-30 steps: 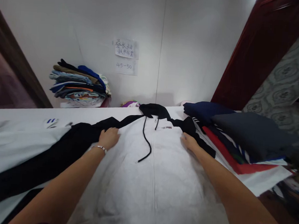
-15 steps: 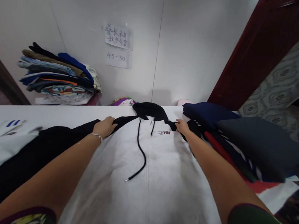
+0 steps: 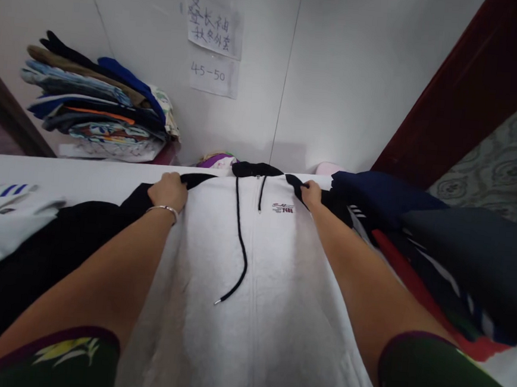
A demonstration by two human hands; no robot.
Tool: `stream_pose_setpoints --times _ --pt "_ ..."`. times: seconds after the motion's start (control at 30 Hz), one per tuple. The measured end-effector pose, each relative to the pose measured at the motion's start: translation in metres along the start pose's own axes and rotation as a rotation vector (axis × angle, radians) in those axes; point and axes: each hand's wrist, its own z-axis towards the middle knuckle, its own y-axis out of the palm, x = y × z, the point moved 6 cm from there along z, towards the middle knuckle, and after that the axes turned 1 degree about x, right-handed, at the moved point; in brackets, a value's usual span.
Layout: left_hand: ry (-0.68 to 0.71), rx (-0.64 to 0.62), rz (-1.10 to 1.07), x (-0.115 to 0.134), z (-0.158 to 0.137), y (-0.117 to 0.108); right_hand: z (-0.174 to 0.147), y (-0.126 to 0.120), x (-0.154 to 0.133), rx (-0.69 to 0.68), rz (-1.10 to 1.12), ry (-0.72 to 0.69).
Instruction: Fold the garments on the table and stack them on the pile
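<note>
A white zip-up hoodie (image 3: 228, 233) with black sleeves, a black hood (image 3: 254, 169) and black drawstrings lies front side up before me, its hood toward the wall. My left hand (image 3: 169, 192) is closed on the black cloth at the hoodie's left shoulder in view. At the opposite shoulder my right hand (image 3: 311, 194) pinches the black cloth. One drawstring (image 3: 242, 255) hangs long down the chest, while the other is short. Small dark red print (image 3: 283, 208) shows on the chest. The left black sleeve runs out under my forearm.
On the left stands a tall stack of folded clothes (image 3: 99, 103). Folded dark garments (image 3: 473, 246) are piled at right, with red and white cloth beneath. A white garment with blue stripes (image 3: 10, 221) lies at left on the white table (image 3: 89, 180). Paper signs (image 3: 215, 29) hang on the wall.
Both hands have closed on the shoulders and pulled the cloth up and taut. The hood now lies flatter, and the chest print shows more fully. The view has tilted downward.
</note>
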Motion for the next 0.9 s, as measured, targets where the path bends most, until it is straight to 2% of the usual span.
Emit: stream_pose_setpoints --times 0.13,0.23,0.3,0.37,0.43,0.47,0.53,0.63,0.7,0.8,0.9 --pt "0.03 -0.089 0.05 -0.01 -0.01 0.016 -0.025 0.025 -0.003 -0.073 -0.047 0.047" --pt "0.083 -0.097 0.04 -0.002 -0.025 0.012 -0.052 0.033 -0.006 -0.13 -0.076 0.012" --pt "0.202 -0.033 0.014 0.007 -0.041 0.001 -0.073 0.032 -0.008 -0.156 -0.09 -0.02" --pt "0.406 0.032 -0.004 0.016 -0.067 -0.005 -0.098 0.027 -0.01 -0.183 -0.114 -0.095" --pt "0.582 0.034 -0.006 0.014 -0.098 0.0 -0.125 0.019 -0.002 -0.232 -0.171 -0.203" --pt "0.626 0.014 -0.006 0.008 -0.112 0.006 -0.137 0.012 0.007 -0.257 -0.21 -0.243" --pt "0.637 -0.037 -0.01 -0.007 -0.133 0.018 -0.155 -0.007 0.037 -0.293 -0.275 -0.216" --pt "0.565 -0.104 -0.031 -0.022 -0.149 0.026 -0.164 -0.046 0.092 -0.231 -0.35 0.027" --pt "0.517 -0.151 -0.056 -0.023 -0.155 0.023 -0.166 -0.061 0.111 -0.214 -0.379 0.114" --pt "0.497 -0.166 -0.088 -0.02 -0.168 0.013 -0.174 -0.062 0.112 -0.204 -0.402 0.132" --pt "0.518 -0.121 -0.078 -0.027 -0.187 0.008 -0.192 -0.051 0.1 -0.192 -0.402 0.022"
